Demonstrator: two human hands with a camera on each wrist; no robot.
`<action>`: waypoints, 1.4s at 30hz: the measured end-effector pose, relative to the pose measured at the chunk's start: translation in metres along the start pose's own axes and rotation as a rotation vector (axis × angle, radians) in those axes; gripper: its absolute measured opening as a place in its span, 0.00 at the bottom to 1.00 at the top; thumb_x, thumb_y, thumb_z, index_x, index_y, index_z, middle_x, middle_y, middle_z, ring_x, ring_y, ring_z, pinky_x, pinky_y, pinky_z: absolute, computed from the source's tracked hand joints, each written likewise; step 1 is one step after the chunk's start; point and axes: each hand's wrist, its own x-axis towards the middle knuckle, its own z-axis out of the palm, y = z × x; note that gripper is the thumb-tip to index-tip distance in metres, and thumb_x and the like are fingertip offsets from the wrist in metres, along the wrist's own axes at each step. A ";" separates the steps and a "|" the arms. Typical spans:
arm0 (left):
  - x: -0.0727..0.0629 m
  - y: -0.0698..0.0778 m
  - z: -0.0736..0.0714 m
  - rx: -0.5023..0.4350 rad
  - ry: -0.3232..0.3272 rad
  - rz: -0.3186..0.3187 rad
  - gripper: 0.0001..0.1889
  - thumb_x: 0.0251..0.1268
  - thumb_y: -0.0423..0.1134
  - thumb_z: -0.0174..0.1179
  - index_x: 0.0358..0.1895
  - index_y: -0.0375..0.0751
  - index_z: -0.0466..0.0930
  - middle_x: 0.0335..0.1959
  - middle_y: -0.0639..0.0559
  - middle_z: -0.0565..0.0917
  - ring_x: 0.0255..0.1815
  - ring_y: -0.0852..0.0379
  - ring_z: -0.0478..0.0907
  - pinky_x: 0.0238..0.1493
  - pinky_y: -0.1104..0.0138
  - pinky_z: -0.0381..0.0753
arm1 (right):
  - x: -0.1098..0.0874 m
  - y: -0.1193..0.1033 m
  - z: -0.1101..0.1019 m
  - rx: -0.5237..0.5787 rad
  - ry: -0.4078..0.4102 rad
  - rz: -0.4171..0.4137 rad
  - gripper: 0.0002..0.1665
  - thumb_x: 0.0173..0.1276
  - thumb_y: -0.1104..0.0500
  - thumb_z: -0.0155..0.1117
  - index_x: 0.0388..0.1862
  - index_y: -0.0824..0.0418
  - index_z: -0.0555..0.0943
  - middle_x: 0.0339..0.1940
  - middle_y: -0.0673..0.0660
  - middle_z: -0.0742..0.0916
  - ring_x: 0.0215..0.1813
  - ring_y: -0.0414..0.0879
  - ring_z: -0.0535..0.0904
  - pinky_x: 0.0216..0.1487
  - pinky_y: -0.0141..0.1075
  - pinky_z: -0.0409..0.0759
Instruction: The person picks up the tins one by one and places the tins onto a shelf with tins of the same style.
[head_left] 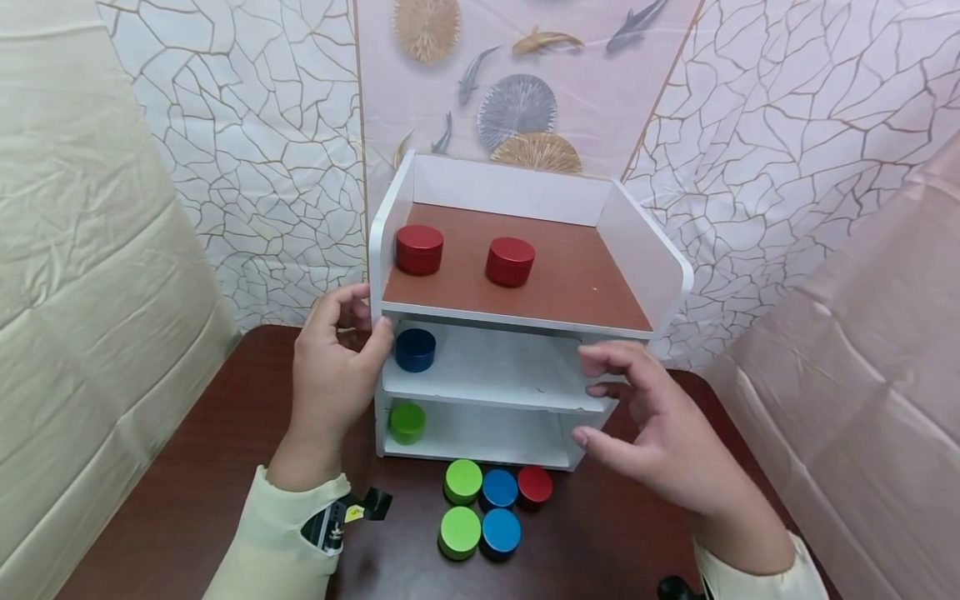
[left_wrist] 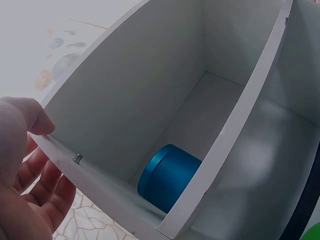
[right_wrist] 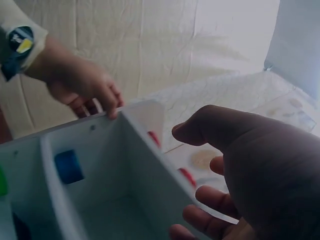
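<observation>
A white three-level shelf point(head_left: 480, 392) with a brown top board stands on the table. My left hand point(head_left: 337, 362) holds its left side wall, thumb at the front edge and fingers along the outside. My right hand point(head_left: 652, 425) is spread beside the right side, its fingers loosely bent and nothing in them; the right wrist view shows it apart from the shelf. Two red round tins point(head_left: 511, 262) sit on the top board. A blue tin point(left_wrist: 170, 177) stands at the left of the middle level, and a green tin point(head_left: 407, 423) at the left of the bottom one.
In front of the shelf, on the dark table point(head_left: 600, 542), several tins stand close together: green tins point(head_left: 460, 532), blue tins point(head_left: 500, 533) and a red tin point(head_left: 535, 486). Patterned cloth point(head_left: 285, 142) hangs behind, with plain cloth at both sides.
</observation>
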 end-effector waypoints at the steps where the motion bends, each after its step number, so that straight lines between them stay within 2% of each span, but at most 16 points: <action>1: 0.000 0.000 0.000 -0.002 -0.001 0.000 0.23 0.78 0.41 0.70 0.72 0.46 0.81 0.51 0.48 0.81 0.51 0.58 0.79 0.51 0.73 0.84 | -0.004 0.004 0.002 -0.005 0.005 0.011 0.52 0.60 0.74 0.84 0.81 0.54 0.73 0.70 0.52 0.80 0.68 0.47 0.79 0.62 0.29 0.87; 4: 0.000 -0.001 0.000 -0.004 -0.002 0.000 0.23 0.78 0.40 0.70 0.72 0.46 0.81 0.51 0.48 0.81 0.51 0.58 0.79 0.51 0.73 0.84 | -0.016 0.015 0.010 -0.003 0.010 0.032 0.51 0.60 0.73 0.86 0.80 0.53 0.75 0.70 0.53 0.80 0.67 0.45 0.80 0.58 0.30 0.89; 7: 0.000 -0.001 0.000 -0.003 0.001 0.004 0.23 0.78 0.40 0.70 0.72 0.46 0.82 0.51 0.48 0.81 0.51 0.58 0.79 0.50 0.73 0.84 | -0.027 0.028 0.016 0.005 0.004 0.048 0.49 0.61 0.72 0.86 0.79 0.55 0.75 0.70 0.57 0.80 0.66 0.45 0.80 0.60 0.30 0.88; 11: 0.000 -0.002 0.000 0.001 0.002 0.013 0.23 0.78 0.40 0.70 0.72 0.45 0.82 0.51 0.48 0.81 0.50 0.58 0.79 0.50 0.74 0.84 | -0.040 0.042 0.022 -0.017 -0.009 0.090 0.46 0.64 0.69 0.86 0.78 0.58 0.76 0.69 0.56 0.81 0.64 0.45 0.80 0.61 0.28 0.87; 15: 0.000 -0.002 0.001 -0.002 -0.005 0.013 0.23 0.78 0.40 0.70 0.72 0.45 0.81 0.50 0.48 0.81 0.50 0.58 0.79 0.50 0.74 0.84 | -0.051 0.055 0.025 -0.064 -0.023 0.138 0.45 0.66 0.63 0.87 0.78 0.49 0.77 0.67 0.48 0.82 0.62 0.43 0.80 0.62 0.28 0.86; 18: 0.000 -0.002 0.001 -0.004 -0.004 0.014 0.23 0.78 0.40 0.70 0.72 0.45 0.82 0.50 0.48 0.81 0.50 0.57 0.79 0.50 0.75 0.84 | -0.058 0.065 0.029 -0.077 -0.035 0.156 0.45 0.67 0.60 0.87 0.78 0.43 0.76 0.66 0.48 0.82 0.62 0.43 0.80 0.62 0.29 0.86; 24: 0.000 -0.001 0.000 -0.005 -0.004 0.015 0.23 0.78 0.41 0.70 0.72 0.45 0.82 0.50 0.48 0.81 0.50 0.58 0.79 0.50 0.75 0.83 | -0.069 0.087 0.045 -0.046 -0.045 0.202 0.42 0.66 0.59 0.88 0.77 0.50 0.78 0.64 0.56 0.83 0.62 0.50 0.80 0.63 0.31 0.87; 30: 0.000 -0.001 0.000 -0.008 0.000 0.011 0.23 0.78 0.41 0.70 0.72 0.46 0.82 0.50 0.48 0.82 0.50 0.58 0.79 0.50 0.75 0.83 | -0.075 0.105 0.061 -0.023 -0.060 0.387 0.42 0.67 0.54 0.88 0.76 0.51 0.77 0.66 0.53 0.83 0.65 0.53 0.80 0.65 0.38 0.90; 33: 0.000 -0.001 0.001 -0.012 0.001 0.011 0.23 0.78 0.41 0.70 0.71 0.46 0.82 0.50 0.48 0.81 0.50 0.58 0.79 0.50 0.75 0.84 | -0.077 0.112 0.066 -0.012 -0.058 0.443 0.43 0.67 0.55 0.87 0.77 0.52 0.77 0.69 0.52 0.83 0.68 0.53 0.80 0.66 0.39 0.89; 42: 0.000 -0.003 0.001 0.000 0.002 0.008 0.23 0.78 0.40 0.70 0.72 0.45 0.82 0.51 0.48 0.82 0.50 0.58 0.80 0.50 0.74 0.83 | -0.082 0.134 0.074 0.030 -0.040 0.469 0.45 0.66 0.55 0.88 0.78 0.56 0.75 0.73 0.58 0.83 0.70 0.57 0.80 0.68 0.36 0.87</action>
